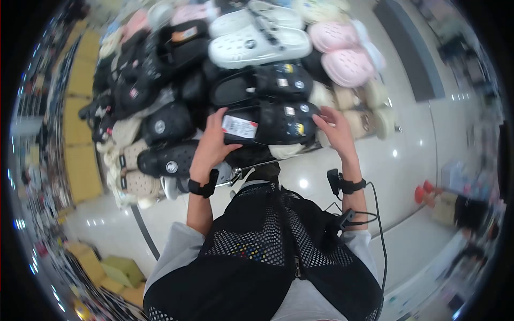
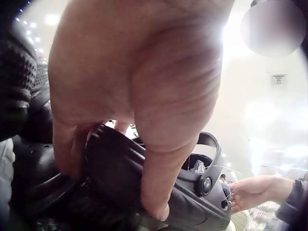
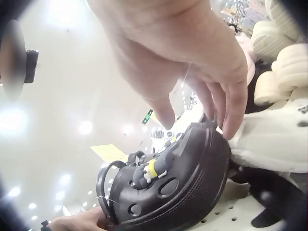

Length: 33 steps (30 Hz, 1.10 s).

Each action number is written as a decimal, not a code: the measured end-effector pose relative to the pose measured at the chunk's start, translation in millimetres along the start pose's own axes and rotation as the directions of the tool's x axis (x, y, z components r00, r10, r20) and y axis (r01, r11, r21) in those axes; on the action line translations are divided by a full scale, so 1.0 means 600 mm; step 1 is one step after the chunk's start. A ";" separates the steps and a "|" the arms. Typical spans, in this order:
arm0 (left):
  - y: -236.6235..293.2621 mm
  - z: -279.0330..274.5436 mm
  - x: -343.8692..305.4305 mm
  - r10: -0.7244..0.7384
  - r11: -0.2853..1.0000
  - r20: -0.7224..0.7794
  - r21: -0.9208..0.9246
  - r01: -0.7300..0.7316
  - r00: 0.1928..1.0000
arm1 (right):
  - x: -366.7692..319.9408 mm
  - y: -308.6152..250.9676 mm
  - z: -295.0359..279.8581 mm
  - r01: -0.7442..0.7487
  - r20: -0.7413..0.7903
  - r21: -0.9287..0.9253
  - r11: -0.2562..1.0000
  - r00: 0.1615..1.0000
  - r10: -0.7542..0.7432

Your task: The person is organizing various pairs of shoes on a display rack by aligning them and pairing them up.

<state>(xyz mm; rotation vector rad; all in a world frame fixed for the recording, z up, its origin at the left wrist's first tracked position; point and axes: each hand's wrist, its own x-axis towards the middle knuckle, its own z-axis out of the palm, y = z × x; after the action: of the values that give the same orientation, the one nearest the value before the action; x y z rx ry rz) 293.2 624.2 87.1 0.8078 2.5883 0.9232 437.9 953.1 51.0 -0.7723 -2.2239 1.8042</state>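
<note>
A black clog (image 1: 273, 128) with charms on its top lies at the front of the shoe pile, a white paper tag (image 1: 240, 127) at its heel end. My left hand (image 1: 210, 147) grips that heel end; in the left wrist view its thumb presses one side of the clog (image 2: 115, 168) and the fingers are at the other. At the toe is my right hand (image 1: 337, 131), its fingers loosely bent. The right wrist view shows these fingertips touching the toe of the clog (image 3: 192, 168), with the thumb held apart. The sole is mostly hidden.
White clogs (image 1: 257, 47) and pink clogs (image 1: 348, 67) lie farther back in the pile. Another black clog pair is just behind the held one. Beige clogs (image 1: 140, 179) sit at the left. A metal rail (image 1: 305, 152) runs along the front edge, above shiny floor.
</note>
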 end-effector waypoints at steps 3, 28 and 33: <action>-0.003 -0.001 -0.003 -0.013 0.997 -0.004 -0.082 0.013 1.000 | 0.023 -0.019 0.025 -0.082 -0.015 -0.163 0.983 0.997 0.081; 0.009 -0.045 -0.007 -0.053 0.998 -0.053 -0.030 0.051 0.997 | 0.089 -0.070 -0.029 -0.001 0.253 -0.273 0.962 0.965 0.073; -0.039 -0.012 0.079 -0.057 0.998 -0.147 0.029 0.062 0.988 | 0.229 -0.036 0.012 -0.014 0.146 -0.315 0.949 0.987 0.063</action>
<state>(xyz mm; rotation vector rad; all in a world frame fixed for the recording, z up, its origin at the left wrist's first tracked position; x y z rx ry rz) 242.3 633.8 74.1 0.6909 2.7440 0.9572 312.0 1011.7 44.5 -0.7556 -2.6578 1.5945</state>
